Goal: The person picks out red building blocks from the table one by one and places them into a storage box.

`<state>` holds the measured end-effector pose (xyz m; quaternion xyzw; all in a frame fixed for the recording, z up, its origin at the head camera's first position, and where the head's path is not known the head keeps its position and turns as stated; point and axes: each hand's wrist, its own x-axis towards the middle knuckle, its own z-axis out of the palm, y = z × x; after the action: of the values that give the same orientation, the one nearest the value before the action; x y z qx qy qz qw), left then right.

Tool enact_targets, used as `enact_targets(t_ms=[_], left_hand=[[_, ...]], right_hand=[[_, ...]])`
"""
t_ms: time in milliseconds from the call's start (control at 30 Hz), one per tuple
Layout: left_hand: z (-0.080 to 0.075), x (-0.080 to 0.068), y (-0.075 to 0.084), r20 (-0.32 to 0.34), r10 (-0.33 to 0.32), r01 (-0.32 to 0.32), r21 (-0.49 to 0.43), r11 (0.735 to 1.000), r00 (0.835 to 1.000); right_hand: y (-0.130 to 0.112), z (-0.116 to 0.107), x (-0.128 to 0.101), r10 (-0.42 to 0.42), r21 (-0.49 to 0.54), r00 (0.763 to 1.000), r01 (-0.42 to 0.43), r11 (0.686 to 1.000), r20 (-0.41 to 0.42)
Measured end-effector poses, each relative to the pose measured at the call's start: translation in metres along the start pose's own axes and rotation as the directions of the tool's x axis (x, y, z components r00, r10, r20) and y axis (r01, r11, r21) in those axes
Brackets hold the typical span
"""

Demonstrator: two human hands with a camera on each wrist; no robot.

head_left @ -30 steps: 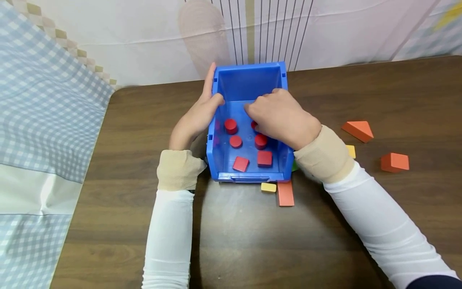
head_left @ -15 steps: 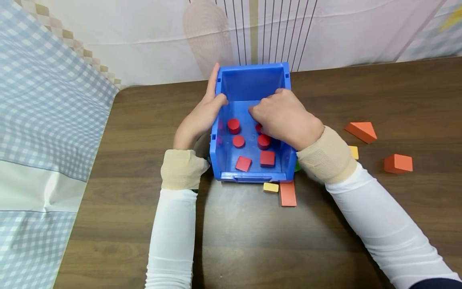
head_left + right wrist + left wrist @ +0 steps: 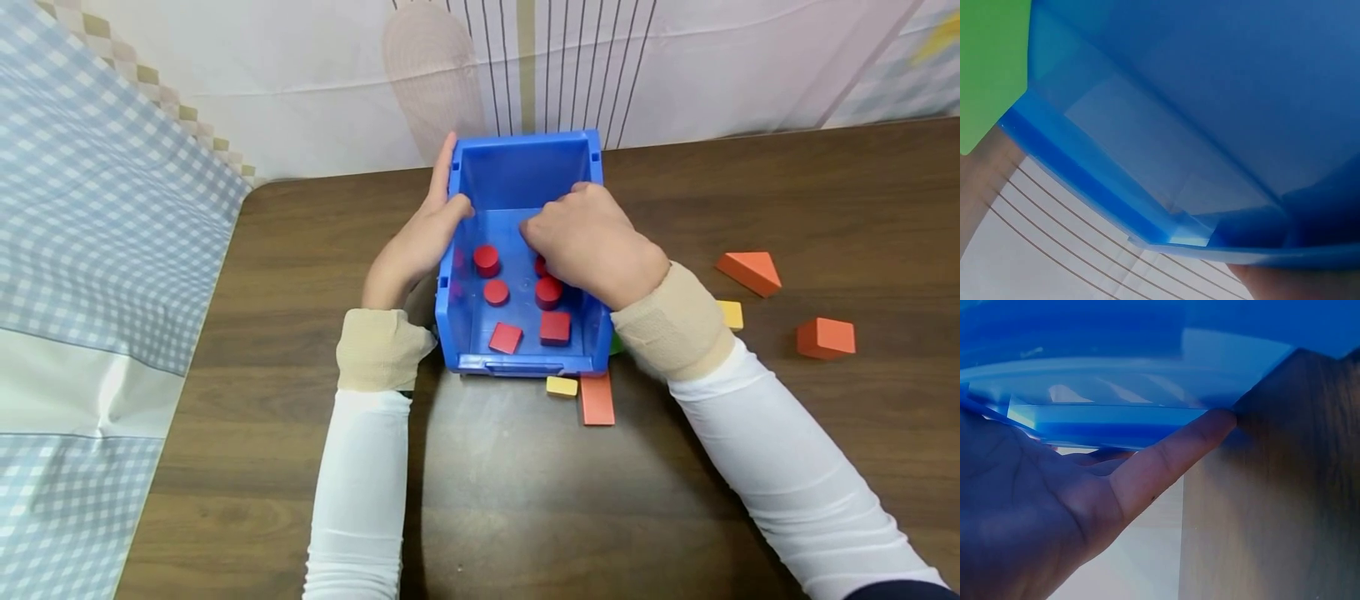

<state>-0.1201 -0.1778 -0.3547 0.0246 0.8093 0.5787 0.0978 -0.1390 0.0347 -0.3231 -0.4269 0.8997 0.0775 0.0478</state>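
Observation:
A blue plastic storage bin [image 3: 517,367] stands in the middle of the table. My left hand [image 3: 420,237] holds its left wall, thumb over the rim and fingers along the outside. In the left wrist view one finger [image 3: 1166,456] lies against the blue plastic. My right hand [image 3: 600,242] reaches over the right wall into the bin, its fingertips hidden. A red piece [image 3: 542,265] shows partly beneath that hand; whether it is held cannot be seen. On the bin floor lie red cylinders [image 3: 486,261] [image 3: 548,292], a red disc [image 3: 496,292], a flat red square [image 3: 506,337] and a red block [image 3: 555,327].
An orange triangle block [image 3: 752,272], an orange block [image 3: 825,337] and a yellow block [image 3: 731,314] lie to the right. Before the bin are a small yellow block [image 3: 562,386] and an orange plank [image 3: 597,400]. A green piece [image 3: 991,69] stands beside the bin's right wall.
The whole scene has shifted slightly right in the view. Both hands keep their places on and in the bin, and the red pieces lie as before.

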Motion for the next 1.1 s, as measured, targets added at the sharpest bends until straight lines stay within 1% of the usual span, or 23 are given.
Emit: enact_targets(t_ms=[67,300,400,500,600,700,767,867,1000,1100], left_hand=[[0.000,0.001,0.000,0.000,-0.002,0.002,-0.003,1.000,1.000],[0.002,0.002,-0.001,0.008,0.004,-0.004,-0.016,1.000,1.000],[0.002,0.002,-0.001,0.008,0.005,-0.005,-0.014,1.000,1.000],[0.002,0.001,0.000,0.006,0.002,-0.002,-0.009,1.000,1.000],[0.000,0.001,0.000,0.004,-0.005,0.005,-0.008,1.000,1.000],[0.002,0.001,0.002,0.004,-0.011,0.011,-0.006,1.000,1.000],[0.003,0.000,0.003,0.006,-0.012,0.012,-0.005,1.000,1.000],[0.004,0.000,0.003,0.010,-0.012,0.012,-0.002,1.000,1.000],[0.004,-0.001,0.003,0.007,-0.018,0.017,0.007,1.000,1.000],[0.004,-0.002,0.003,0.002,-0.032,0.032,0.005,0.999,0.999]], right_hand=[[0.000,0.000,0.000,0.003,-0.004,1.000,-0.003,1.000,-0.010],[0.001,0.001,-0.001,0.016,-0.015,1.000,-0.016,1.000,-0.003],[0.000,0.003,-0.002,0.001,-0.009,0.999,-0.002,1.000,-0.038],[0.000,0.004,-0.003,-0.021,0.019,0.996,0.023,1.000,-0.091],[0.000,0.005,-0.003,-0.040,0.059,0.989,0.049,0.997,-0.143],[0.002,0.006,-0.006,-0.047,0.114,0.980,0.070,0.991,-0.194],[0.004,0.006,-0.007,-0.048,0.163,0.976,0.084,0.983,-0.215],[0.006,0.005,-0.007,-0.047,0.236,0.977,0.096,0.967,-0.207],[0.009,0.002,-0.006,-0.047,0.318,0.986,0.096,0.943,-0.157],[0.010,0.001,-0.007,-0.057,0.378,0.988,0.107,0.919,-0.142]])
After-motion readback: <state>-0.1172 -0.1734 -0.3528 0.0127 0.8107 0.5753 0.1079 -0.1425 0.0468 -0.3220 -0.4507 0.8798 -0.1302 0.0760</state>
